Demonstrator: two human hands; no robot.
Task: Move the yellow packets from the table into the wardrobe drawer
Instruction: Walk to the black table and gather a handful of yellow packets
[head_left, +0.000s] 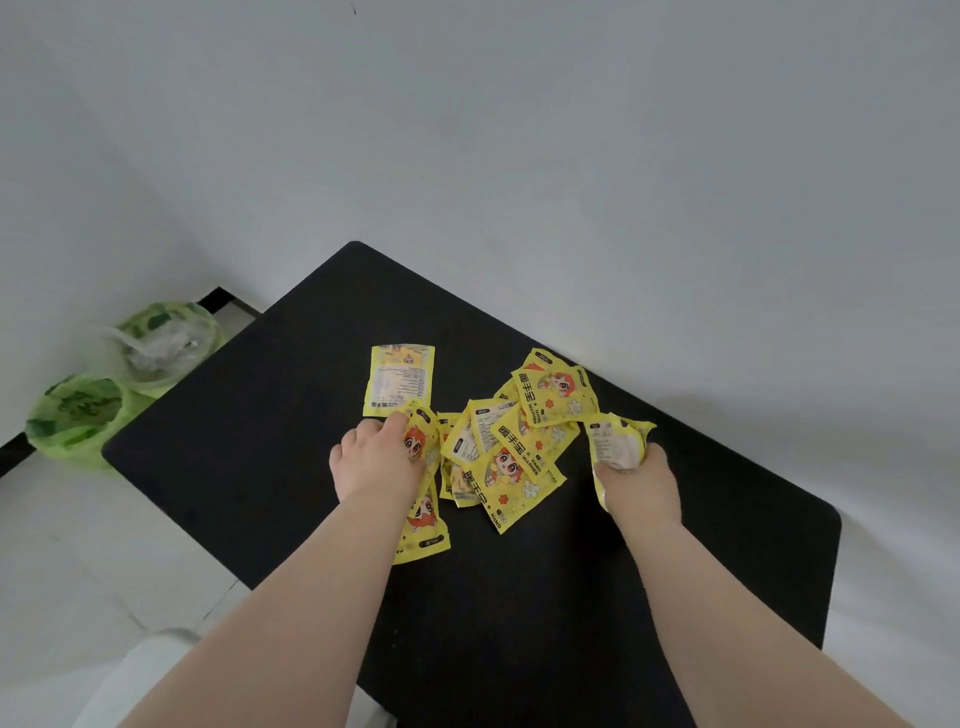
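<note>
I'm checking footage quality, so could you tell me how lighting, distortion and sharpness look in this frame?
Head view: soft, even light, faint shadows on the wall; wide-angle bending curves the black table edges; print on the yellow packets reads clearly mid-frame, while the green bags at the left look soft; both hands, left and right, show no motion blur.

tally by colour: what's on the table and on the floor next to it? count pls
Yellow hand warmer packets: about 10. They overlap, so the count is approximate. Some are gripped in the left hand and the right hand.
Green plastic bags on the floor: 2.
Black table: 1.
Total: about 13.
</note>
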